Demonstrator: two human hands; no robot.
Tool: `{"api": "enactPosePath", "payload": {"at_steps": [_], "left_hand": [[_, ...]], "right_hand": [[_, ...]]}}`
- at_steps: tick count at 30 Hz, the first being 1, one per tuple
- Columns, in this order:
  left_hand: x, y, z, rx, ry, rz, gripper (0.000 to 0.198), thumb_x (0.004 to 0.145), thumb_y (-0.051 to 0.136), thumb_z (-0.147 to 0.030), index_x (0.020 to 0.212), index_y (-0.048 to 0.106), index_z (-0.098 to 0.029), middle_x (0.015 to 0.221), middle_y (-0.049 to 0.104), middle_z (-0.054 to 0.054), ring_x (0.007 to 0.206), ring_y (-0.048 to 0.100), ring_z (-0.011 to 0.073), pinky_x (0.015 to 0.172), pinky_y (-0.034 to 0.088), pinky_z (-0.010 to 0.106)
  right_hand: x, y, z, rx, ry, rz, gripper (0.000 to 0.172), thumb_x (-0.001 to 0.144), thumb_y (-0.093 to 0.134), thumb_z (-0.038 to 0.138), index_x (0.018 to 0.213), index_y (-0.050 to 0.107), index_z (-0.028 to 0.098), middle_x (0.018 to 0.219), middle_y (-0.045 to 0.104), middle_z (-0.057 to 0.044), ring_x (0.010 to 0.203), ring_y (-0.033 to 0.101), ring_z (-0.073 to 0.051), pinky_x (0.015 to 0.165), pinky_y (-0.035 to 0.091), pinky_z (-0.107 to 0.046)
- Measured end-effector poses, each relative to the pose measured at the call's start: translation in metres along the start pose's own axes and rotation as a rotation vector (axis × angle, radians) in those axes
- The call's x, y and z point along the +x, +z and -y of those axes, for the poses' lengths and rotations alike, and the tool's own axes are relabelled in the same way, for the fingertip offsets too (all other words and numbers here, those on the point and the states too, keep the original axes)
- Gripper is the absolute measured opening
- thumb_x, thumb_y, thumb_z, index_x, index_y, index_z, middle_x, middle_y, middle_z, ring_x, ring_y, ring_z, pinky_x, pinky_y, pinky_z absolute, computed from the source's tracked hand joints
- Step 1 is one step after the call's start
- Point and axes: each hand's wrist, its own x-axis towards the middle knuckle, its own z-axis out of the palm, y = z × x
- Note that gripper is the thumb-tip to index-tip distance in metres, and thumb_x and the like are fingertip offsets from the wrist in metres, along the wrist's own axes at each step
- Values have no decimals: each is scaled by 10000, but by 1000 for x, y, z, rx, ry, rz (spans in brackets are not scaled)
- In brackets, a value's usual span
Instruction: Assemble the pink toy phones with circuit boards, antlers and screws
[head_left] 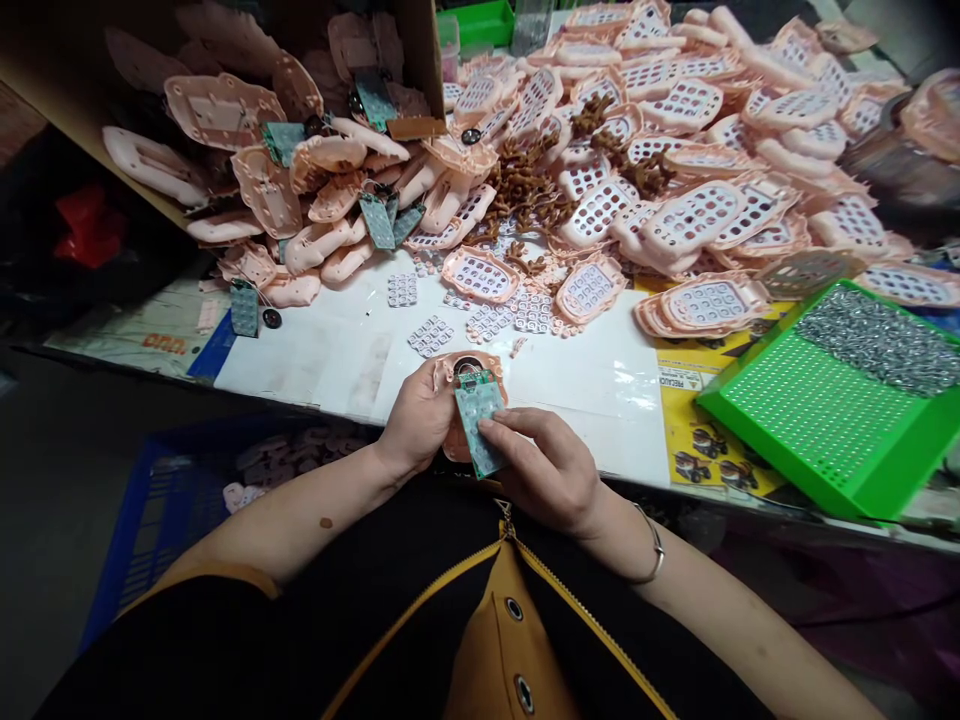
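Observation:
My left hand (415,418) is closed around the left side of a pink plastic shell (456,440) at the table's front edge. A green circuit board (478,425) lies over the shell, tilted, with a black round speaker near its top end. My right hand (551,465) pinches the board's right side, thumb and fingers on it. Part of the shell is hidden behind the board and my fingers. Just beyond my hands lie pale button pads (430,335) and a pink shell with a button pad in it (590,288).
A cardboard box (411,128) spills pink shells with wired boards at the left. Many perforated pink shells (682,105) are heaped at the back right, beside brown pieces (525,185). A green tray (862,475) of small screws stands at the right. Below the table is a blue crate (142,500).

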Motion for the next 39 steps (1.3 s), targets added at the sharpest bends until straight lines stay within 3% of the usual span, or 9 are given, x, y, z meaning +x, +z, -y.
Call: {"api": "enactPosePath", "payload": {"at_steps": [3,9,13,20,25,27,33,36,39], "left_hand": [[-1,1,-1,9,-4,18,262,721,770,-307,933,673,-188,801,713,1,683,633,129,680,509,253],[0,0,2,-36,12,38,275,769,749,-376,949,662,-186,783,706,2,652,621,121,652,505,246],[0,-2,3,-19,59,11,265,786,730,-365,951,666,-167,805,706,13,693,635,129,690,515,250],[0,-6,-1,-146,-16,131,291,755,644,-263,1012,686,-132,900,731,65,860,678,216,811,517,315],[0,-9,-1,-211,-10,202,360,823,636,-404,1023,703,-113,951,731,90,922,673,225,877,497,320],[-1,-9,-1,-197,-53,194,392,805,686,-433,1044,693,-122,914,726,70,863,666,196,846,500,306],[-1,-11,1,-122,-138,115,307,710,768,-270,974,674,-145,861,709,30,780,641,153,771,501,280],[0,-13,1,-94,-177,113,285,724,747,-256,977,672,-148,837,698,20,750,634,139,734,496,262],[1,-12,-2,-79,-162,134,267,729,739,-261,963,666,-155,825,686,12,728,627,135,703,490,254]], "right_hand": [[0,1,0,-16,-22,-5,476,813,615,16,1281,590,105,976,691,-149,925,688,-233,763,642,-342],[4,4,5,123,166,-37,479,810,597,17,1266,601,163,989,663,-123,871,678,-190,717,621,-293],[5,5,5,150,184,-39,521,812,569,15,1299,573,200,975,653,-100,858,669,-183,690,613,-297],[5,4,3,142,200,15,528,791,545,-16,1273,574,197,974,646,-95,858,659,-184,694,610,-310],[2,5,1,102,185,49,460,804,555,-2,1236,599,153,964,658,-116,867,653,-193,696,601,-304],[2,7,1,62,158,66,410,836,563,33,1229,593,148,967,662,-121,862,647,-192,694,598,-305],[12,2,2,-98,3,184,297,883,656,214,1147,591,95,902,676,-136,821,623,-214,717,587,-346],[19,-5,3,-107,27,228,471,878,650,469,1172,583,108,957,669,-151,873,632,-244,745,583,-389],[21,-10,1,-63,126,230,736,825,614,634,1320,504,101,1141,622,-209,1058,614,-294,852,573,-450]]}}
